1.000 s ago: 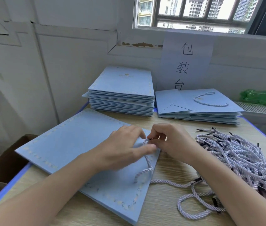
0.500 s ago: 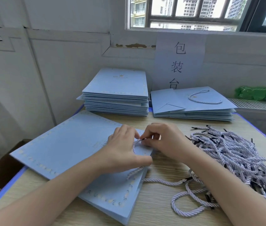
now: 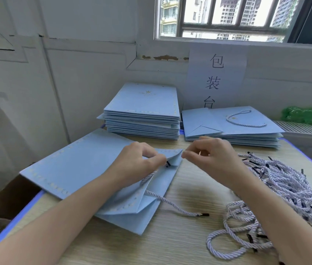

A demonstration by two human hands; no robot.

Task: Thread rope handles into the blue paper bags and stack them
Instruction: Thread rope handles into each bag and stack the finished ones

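Note:
A flat blue paper bag (image 3: 78,167) lies on the wooden table in front of me, its right end opened up. My left hand (image 3: 138,163) pinches the raised top layer of that end, right beside the black tip of a white rope handle (image 3: 172,202) poking through the paper. The rope runs out from under my left hand, across the bag's mouth, and ends in a second black tip on the table. My right hand (image 3: 212,159) hovers just right of the bag's lifted corner, fingers curled and fingertips together, with nothing visible in them.
A tall stack of blue bags (image 3: 141,104) stands at the back. Beside it is a lower stack (image 3: 208,123) whose top bag has a rope handle. A pile of loose ropes (image 3: 285,188) covers the right side. A cardboard box (image 3: 8,197) sits below the table's left edge.
My right hand has let go of the rope tip and drawn away to the right. The bag's top layer is lifted now, and the rope's free end lies stretched out on the table.

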